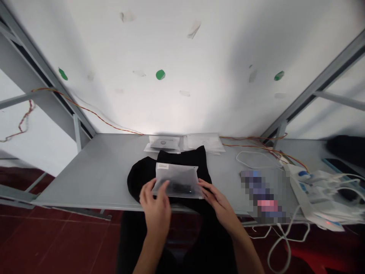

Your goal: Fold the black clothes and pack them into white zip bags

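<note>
A frosted zip pouch (176,177) with a small white label at its upper left lies over black cloth (196,156) near the front edge of the shelf. Something dark shows through its lower half, too blurred to name. My left hand (155,199) grips the pouch's lower left side, thumb on top and fingers at the edge. On the other side, my right hand (215,198) pinches the right edge near the lower corner.
Flat white packets (164,143) and more clear pouches (203,142) lie against the back wall. To the right are a pixelated device (264,196), a white power strip (308,198) with several plugs, and loose cables. Metal frame posts stand on both sides.
</note>
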